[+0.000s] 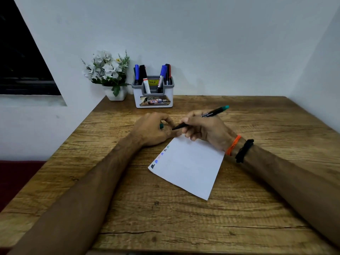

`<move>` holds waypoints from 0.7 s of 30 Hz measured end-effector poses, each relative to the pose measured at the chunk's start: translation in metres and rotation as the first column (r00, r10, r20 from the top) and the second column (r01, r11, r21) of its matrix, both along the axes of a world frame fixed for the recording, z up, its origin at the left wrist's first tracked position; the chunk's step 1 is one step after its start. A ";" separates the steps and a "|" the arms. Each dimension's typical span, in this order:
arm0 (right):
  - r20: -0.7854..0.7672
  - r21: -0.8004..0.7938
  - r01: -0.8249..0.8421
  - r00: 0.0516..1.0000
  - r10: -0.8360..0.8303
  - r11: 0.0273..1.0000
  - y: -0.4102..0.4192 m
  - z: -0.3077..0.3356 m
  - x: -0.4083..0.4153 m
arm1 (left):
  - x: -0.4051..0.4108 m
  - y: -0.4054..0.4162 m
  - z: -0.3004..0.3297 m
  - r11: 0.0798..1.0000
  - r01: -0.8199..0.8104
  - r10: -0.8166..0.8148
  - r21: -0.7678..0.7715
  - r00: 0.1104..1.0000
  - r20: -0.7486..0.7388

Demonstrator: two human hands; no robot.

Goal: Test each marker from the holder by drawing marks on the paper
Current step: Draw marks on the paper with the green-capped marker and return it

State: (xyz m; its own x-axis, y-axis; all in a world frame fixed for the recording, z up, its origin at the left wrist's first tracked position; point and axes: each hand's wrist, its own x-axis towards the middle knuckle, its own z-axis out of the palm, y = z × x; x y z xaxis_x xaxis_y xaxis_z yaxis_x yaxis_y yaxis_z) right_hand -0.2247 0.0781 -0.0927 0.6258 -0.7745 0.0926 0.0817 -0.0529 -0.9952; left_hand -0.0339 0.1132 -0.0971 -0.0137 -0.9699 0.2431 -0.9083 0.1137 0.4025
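Note:
My right hand (pixel 204 130) grips a slim black marker with a teal end (pixel 214 112), its uncapped tip pointing left toward my left hand. My left hand (pixel 152 128) pinches the marker's teal cap (pixel 161 125) between curled fingers, and rests at the far left corner of the white paper (pixel 189 168). Several small marks in black, blue, red and green run along the paper's left edge (pixel 160 157). The grey and white holder (pixel 153 99) stands at the back of the table with several blue, black and red markers (pixel 163 74) upright in it.
A white pot of white flowers (pixel 110 74) stands left of the holder against the wall. The wooden table (pixel 165 218) stretches toward me, with its left edge dropping off beside a dark window. Walls close in behind and on the right.

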 end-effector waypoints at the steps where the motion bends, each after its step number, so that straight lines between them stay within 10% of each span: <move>1: -0.024 -0.037 0.013 1.000 -0.014 0.999 0.002 -0.003 0.000 | -0.001 0.000 0.001 1.000 0.008 -0.008 0.003 1.000 -0.001; 21: -0.240 -0.260 0.083 0.959 -0.148 0.962 0.016 -0.012 0.010 | 0.001 -0.004 -0.002 1.000 0.020 -0.020 0.012 1.000 0.018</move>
State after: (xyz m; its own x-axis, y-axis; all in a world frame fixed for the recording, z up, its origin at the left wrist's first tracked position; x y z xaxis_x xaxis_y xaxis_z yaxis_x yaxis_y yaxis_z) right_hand -0.2148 0.0936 -0.1045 0.5610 -0.8163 0.1378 -0.1944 -0.2917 -0.9365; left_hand -0.0326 0.1087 -0.0990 -0.0372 -0.9722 0.2311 -0.9130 0.1271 0.3878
